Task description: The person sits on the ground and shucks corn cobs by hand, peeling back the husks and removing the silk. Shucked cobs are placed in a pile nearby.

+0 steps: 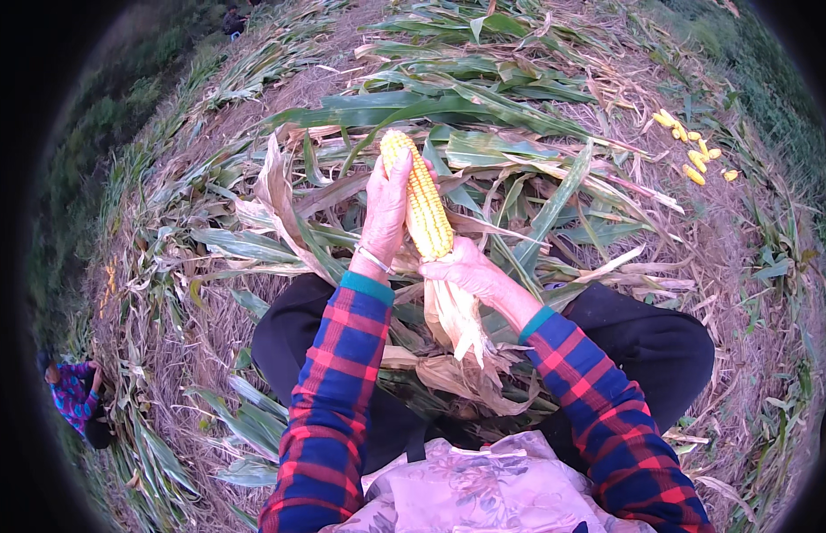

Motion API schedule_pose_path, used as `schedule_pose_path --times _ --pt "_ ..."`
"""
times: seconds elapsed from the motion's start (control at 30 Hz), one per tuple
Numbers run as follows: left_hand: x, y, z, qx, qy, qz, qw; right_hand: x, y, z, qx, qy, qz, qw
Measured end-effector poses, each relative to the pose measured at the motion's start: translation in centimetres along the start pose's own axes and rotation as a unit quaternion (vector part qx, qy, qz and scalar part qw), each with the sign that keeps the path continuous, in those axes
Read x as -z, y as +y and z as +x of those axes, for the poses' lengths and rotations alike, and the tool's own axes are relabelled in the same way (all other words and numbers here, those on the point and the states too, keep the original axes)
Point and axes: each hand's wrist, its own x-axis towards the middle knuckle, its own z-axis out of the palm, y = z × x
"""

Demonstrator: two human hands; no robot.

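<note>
A yellow ear of corn [423,203] with bare kernels lies slanted between my two hands. My left hand [387,206] is wrapped around its upper part, the thumb on the kernels. At the base of the ear, my right hand [461,266] grips the stem end, where the peeled-back dry husk [453,313] hangs down below. Cut corn stalks with green and dry leaves [519,153] lie in front of me and under my hands. More loose husks [453,380] rest between my bent legs.
Several bare corn ears [697,160] lie on the ground at the right. More yellow ears [108,286] are far left. A person [76,400] in patterned clothes sits at the lower left, and another person [233,21] is at the top left. Green plants border the field.
</note>
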Motion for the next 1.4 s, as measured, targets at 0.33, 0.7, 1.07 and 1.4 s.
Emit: schedule_pose_path --times 0.33,0.7,1.07,1.4 --pt "2.2 -1.5 -2.7 -0.041 0.060 0.218 0.973 -0.2 0.5 0.0 0.048 0.131 0.006 0.990" --pt "3.3 -1.5 -4.0 0.071 0.025 -0.153 0.985 1.0 0.5 -0.5 0.077 0.038 0.087 0.992" --pt "0.1 -6.1 -10.2 -0.003 0.071 0.093 0.993 -0.2 -0.1 -1.0 0.089 0.086 0.241 0.963" --pt "-0.4 -3.1 -10.4 -0.158 0.187 0.264 0.933 1.3 0.3 -0.3 0.220 0.177 -0.090 0.955"
